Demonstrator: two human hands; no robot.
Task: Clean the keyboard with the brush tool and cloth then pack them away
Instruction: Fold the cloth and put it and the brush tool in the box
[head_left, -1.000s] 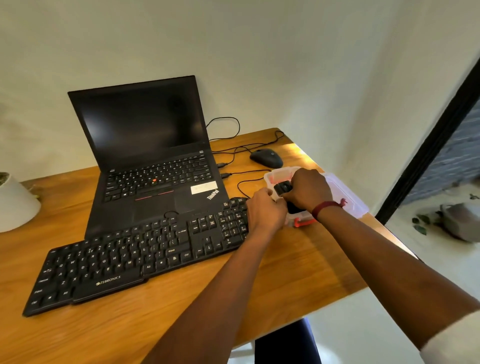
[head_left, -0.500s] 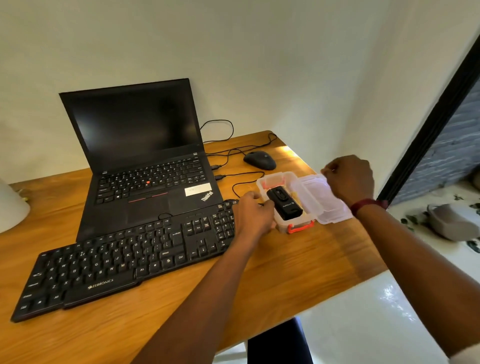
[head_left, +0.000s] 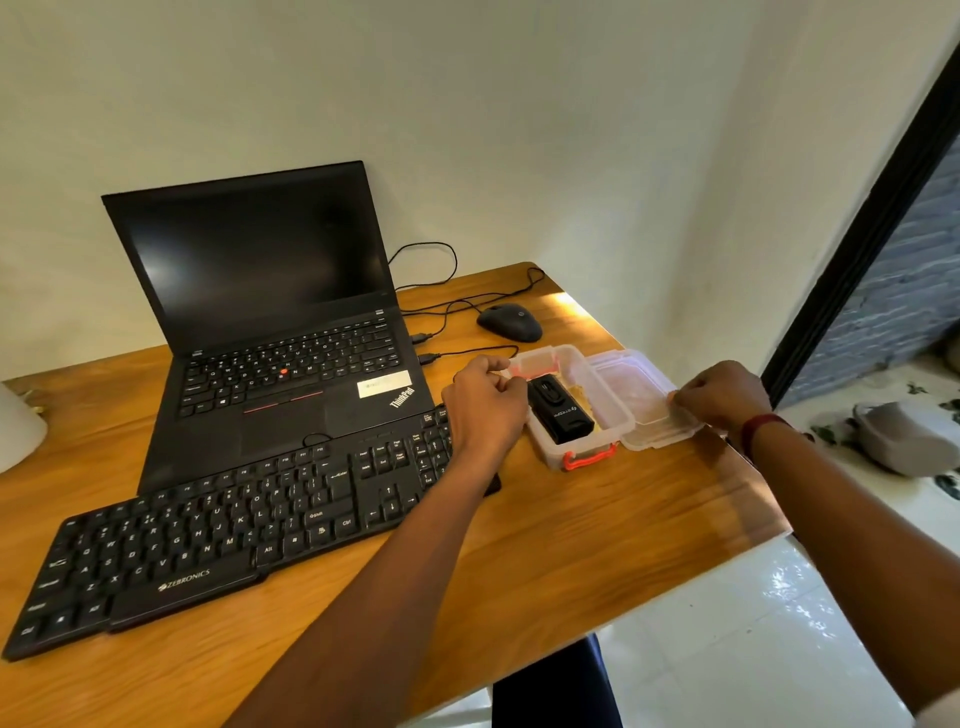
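The keyboard (head_left: 249, 525) lies along the desk's (head_left: 597, 545) front-left edge, not yet cleaned. Further back, the lid (head_left: 639, 405) sits at the right edge and could slide off if let go carelessly. The right hand (head_left: 722, 400) pinches its outer rim. The left hand (head_left: 483, 410), fingers curled, grips the open box's (head_left: 576, 452) left rim. The brush tool (head_left: 560, 415) lies inside on something tan, perhaps the cloth.
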